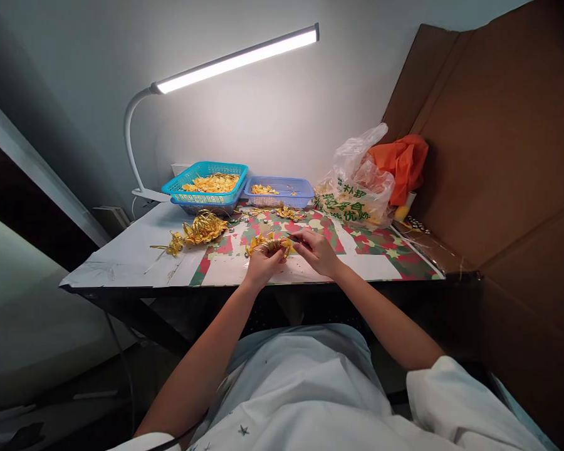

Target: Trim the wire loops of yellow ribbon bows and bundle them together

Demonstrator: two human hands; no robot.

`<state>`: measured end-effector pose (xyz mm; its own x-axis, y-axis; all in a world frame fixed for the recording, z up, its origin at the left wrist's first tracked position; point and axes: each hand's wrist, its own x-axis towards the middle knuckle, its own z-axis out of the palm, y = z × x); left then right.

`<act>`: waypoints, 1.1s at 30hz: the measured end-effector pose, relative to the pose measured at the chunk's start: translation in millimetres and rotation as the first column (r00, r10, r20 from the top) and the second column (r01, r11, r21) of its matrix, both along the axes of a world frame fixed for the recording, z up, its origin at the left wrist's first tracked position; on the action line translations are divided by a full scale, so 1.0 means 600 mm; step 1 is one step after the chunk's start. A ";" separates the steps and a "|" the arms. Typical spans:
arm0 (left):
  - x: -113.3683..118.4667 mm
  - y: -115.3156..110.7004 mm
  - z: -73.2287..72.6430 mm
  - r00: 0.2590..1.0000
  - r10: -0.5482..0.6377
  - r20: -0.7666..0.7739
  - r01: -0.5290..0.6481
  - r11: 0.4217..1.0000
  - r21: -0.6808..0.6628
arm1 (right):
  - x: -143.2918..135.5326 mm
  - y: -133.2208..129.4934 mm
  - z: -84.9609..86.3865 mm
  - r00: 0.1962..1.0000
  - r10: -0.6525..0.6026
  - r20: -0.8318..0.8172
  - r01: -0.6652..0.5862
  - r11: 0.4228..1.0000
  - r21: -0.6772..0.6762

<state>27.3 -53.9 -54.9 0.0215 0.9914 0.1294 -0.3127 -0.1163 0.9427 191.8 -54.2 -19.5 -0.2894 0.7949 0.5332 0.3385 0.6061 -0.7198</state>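
My left hand (262,268) is closed around a gold ornament (269,243) with petal-like pieces and a row of fine curved ribs, just above the table's front edge. Close on its right, my right hand (318,252) pinches a thin dark tool (292,237), its tip near the ornament's right side. The tool's exact kind is too small to make out. Farther left lies a larger bundle of shiny gold ornaments (204,228), with a smaller gold flower piece (174,243) beside it. Behind my hands rests another gold flower cluster (289,213).
A turquoise basket (168,187) of gold pieces is stacked on another at the back left. Beside it stands a lilac basket (305,199) with fewer pieces. A plastic bag (355,181), orange cloth (401,164) and tall cardboard (498,138) stand right. A lit lamp (239,59) hangs above.
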 end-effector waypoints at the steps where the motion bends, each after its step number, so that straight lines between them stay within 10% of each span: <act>1: 0.001 -0.001 0.000 1.000 -0.001 -0.003 0.001 1.000 0.001 | -0.005 0.002 -0.002 0.999 -0.036 -0.003 0.036 0.999 0.012; 6: 0.000 0.003 -0.006 1.000 -0.015 -0.006 0.015 1.000 -0.006 | -0.021 0.011 -0.027 0.988 -0.151 0.013 0.150 0.986 0.068; 33: -0.008 0.011 -0.004 0.997 -0.065 0.047 0.067 0.997 -0.043 | 0.030 0.017 -0.047 0.974 0.076 0.213 -0.088 0.995 0.045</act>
<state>22.6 -47.4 -57.1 0.0823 0.9928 0.0873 -0.3610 -0.0519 0.9311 209.8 -43.8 -48.0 -0.4629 0.7355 0.4948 0.4265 0.6741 -0.6031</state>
